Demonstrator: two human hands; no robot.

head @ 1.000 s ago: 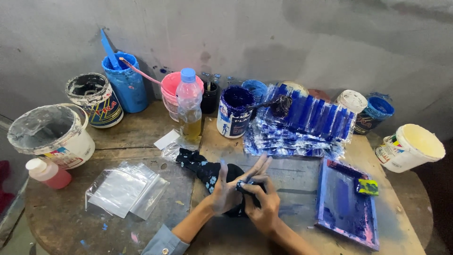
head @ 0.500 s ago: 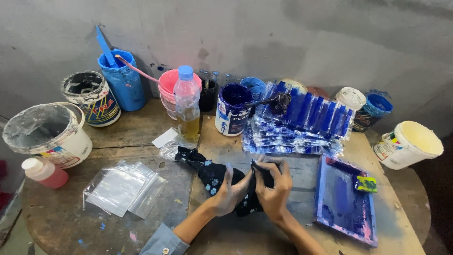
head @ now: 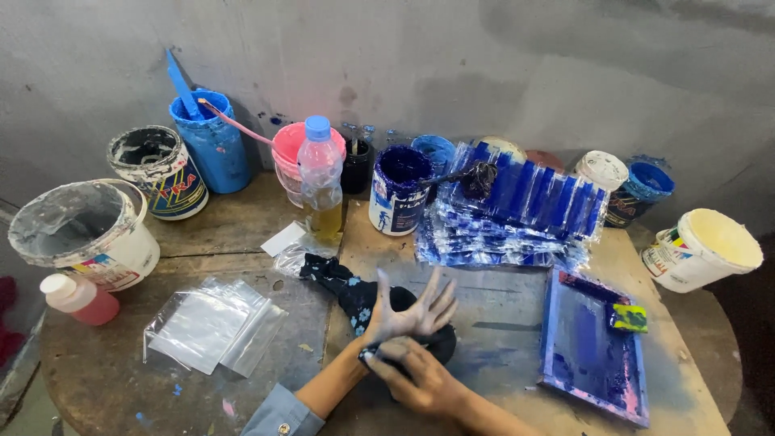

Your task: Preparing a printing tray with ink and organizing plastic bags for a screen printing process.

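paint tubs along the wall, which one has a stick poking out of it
The pink tub behind the clear plastic bottle: a thin pink stick leans out of it toward the blue tub on its left, which holds a flat blue blade instead.

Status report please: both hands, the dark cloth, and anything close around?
Left hand open, fingers spread. Right hand rubbing its palm with dark cloth. Plastic bags left, blue tray right.

Left hand (head: pixel 408 311) now spread wide open, fingers fanned toward 12 o'clock, palm up over the dark blue-flowered cloth (head: pixel 355 295); half a second ago it lay flatter, fingers pointing toward 1 o'clock. Right hand (head: pixel 420 375) has slid to 6 o'clock of the left, curled at the left wrist, pressing cloth there; earlier it sat beside it at 3 o'clock.
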